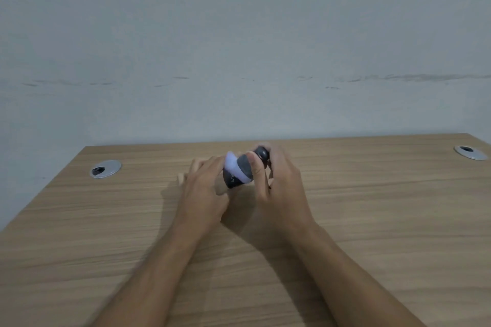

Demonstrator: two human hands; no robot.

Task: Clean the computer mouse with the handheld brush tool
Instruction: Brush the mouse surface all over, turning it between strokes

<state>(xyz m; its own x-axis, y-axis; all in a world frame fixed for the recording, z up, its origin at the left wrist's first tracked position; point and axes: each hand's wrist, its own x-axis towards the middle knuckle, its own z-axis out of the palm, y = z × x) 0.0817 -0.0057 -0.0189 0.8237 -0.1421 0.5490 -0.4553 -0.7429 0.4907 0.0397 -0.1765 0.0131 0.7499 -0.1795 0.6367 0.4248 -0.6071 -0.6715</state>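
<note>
A wooden bench meets a pale wall. Above its middle, the left hand cups the dark mouse; the right hand grips the brush against it, blurred.

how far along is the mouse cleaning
Done: both items are picked up off the desk. In hand: the left hand holds the mouse while the right hand works the brush tool against it. Left: cleanliness is too blurred to judge; both still need setting down.
</note>
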